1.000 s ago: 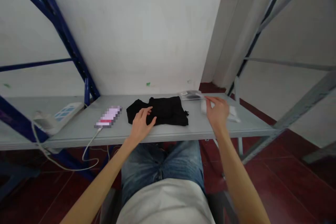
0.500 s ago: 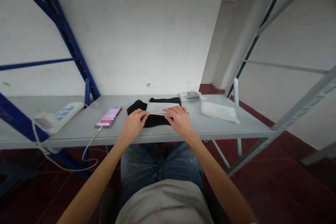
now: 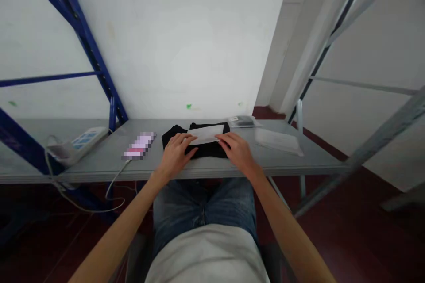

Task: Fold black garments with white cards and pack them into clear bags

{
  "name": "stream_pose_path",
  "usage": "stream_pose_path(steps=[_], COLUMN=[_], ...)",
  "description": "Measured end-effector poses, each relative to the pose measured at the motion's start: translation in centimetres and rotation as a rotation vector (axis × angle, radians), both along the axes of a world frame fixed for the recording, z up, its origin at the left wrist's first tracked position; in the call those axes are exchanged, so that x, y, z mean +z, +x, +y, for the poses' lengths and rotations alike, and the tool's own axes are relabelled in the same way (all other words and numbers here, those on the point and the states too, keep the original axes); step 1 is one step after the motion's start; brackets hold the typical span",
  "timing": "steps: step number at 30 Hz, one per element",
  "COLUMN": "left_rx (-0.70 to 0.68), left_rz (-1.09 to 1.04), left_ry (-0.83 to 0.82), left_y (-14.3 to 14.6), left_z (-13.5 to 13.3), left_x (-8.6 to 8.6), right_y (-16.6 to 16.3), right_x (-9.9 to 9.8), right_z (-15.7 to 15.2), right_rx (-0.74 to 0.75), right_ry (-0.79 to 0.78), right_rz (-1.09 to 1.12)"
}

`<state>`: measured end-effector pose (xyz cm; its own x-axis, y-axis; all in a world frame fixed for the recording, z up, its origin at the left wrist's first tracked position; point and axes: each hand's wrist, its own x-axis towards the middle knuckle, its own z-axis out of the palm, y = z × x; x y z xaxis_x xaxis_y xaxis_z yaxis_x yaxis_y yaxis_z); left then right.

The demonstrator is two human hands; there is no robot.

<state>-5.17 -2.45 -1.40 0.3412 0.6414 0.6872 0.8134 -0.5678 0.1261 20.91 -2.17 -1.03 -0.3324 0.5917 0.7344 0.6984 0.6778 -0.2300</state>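
A folded black cloth, sock-like in outline (image 3: 207, 151), lies flat near the table's front edge. Across it rests a white paper strip (image 3: 206, 133). My left hand (image 3: 175, 152) lies over the left part of the cloth; its fingertips touch the strip's left end, and the thumb is spread apart on the black fabric. At the strip's lower right corner, my right hand (image 3: 238, 150) pinches the paper between thumb and fingers. The palms hide parts of the cloth's left and right sides.
On the grey table (image 3: 159, 166), a plugged-in phone (image 3: 139, 145) and white power strip (image 3: 84, 141) lie left. A clear packet with dark contents (image 3: 244, 121) is behind right; a stack of white plastic bags (image 3: 279, 140) lies right. Blue posts (image 3: 89, 48) rise left.
The white strip now lies slightly tilted, its right end higher. My left thumb has come off its edge and spread downward. My right hand has shifted right, to the strip's corner.
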Motion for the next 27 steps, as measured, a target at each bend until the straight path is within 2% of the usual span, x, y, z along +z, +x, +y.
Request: stream_pose_path(steps=[5,11,17,21,27], left_rx=[-0.11,-0.126,-0.129,-0.057,0.043], left_rz=[-0.031,-0.097,-0.053,0.003,0.017], left_ry=[-0.027,0.004,0.049,0.047,0.063], left_y=[1.5,2.4,2.9,1.6,-1.9], left_z=[-0.4,-0.8,-1.0,-0.3,1.1], left_x=[-0.1,-0.7,-0.4,0.2,0.9], right_y=[-1.8,-2.9,-2.8,-1.3,2.0], right_x=[0.0,-0.3,-0.6,-0.4,0.2], right_z=[-1.0,-1.5,-1.1,-0.3,0.9], right_rx=[0.007,0.03,0.049,0.001,-0.142], right_ry=[0.038,0.087,0.085,0.08,0.103], right_rz=[-0.004,0.02,0.002,0.063,0.163])
